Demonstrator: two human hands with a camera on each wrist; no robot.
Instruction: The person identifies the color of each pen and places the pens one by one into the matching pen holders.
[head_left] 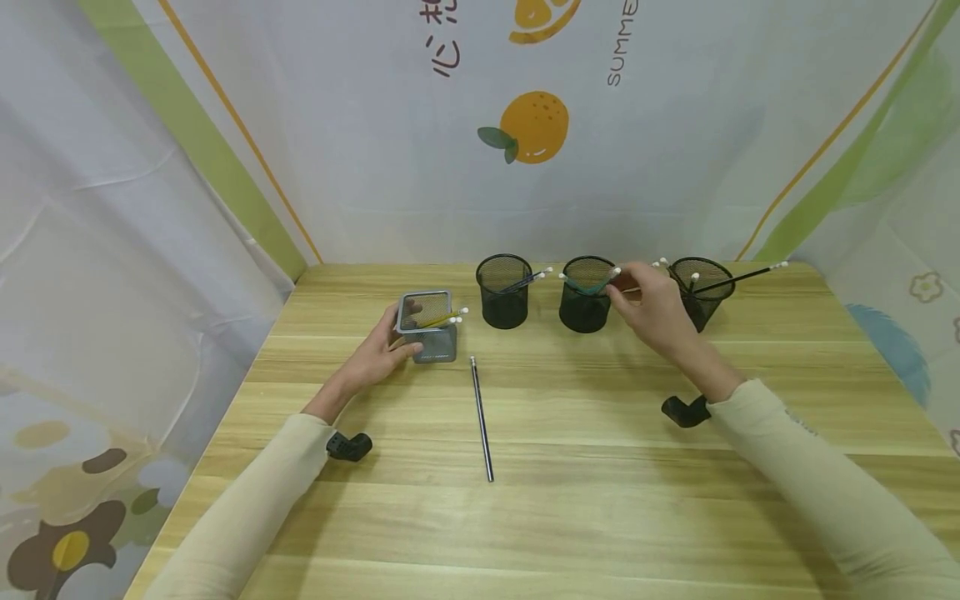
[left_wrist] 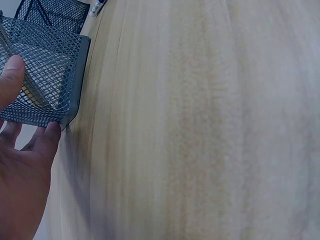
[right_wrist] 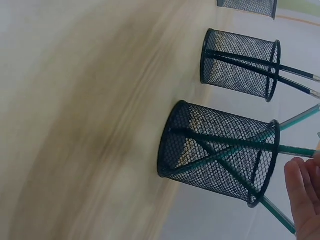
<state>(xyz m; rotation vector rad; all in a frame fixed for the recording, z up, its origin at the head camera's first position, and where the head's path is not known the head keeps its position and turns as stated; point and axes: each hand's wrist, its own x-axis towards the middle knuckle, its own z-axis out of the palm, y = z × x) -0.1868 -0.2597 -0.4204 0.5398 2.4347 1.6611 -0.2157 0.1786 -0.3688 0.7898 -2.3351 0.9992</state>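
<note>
At the left, my left hand (head_left: 380,350) grips a square grey mesh pencil holder (head_left: 436,344), thumb on one side and fingers on another. Yellow pencils (head_left: 438,320) lean inside it, their white ends over the rim. My right hand (head_left: 655,308) is at the rim of a round black mesh pencil holder (head_left: 585,312) and pinches the upper end of a green pencil (right_wrist: 295,150). More green pencils slant in that holder in the right wrist view. A dark striped pencil (head_left: 482,421) lies on the table between my arms.
Another round black holder (head_left: 504,307) with blue-looking pencils stands between the two. At the right, partly behind my right hand, is a round holder (head_left: 701,310) with black pencils. A printed curtain (head_left: 420,183) hangs behind the wooden table (head_left: 585,500).
</note>
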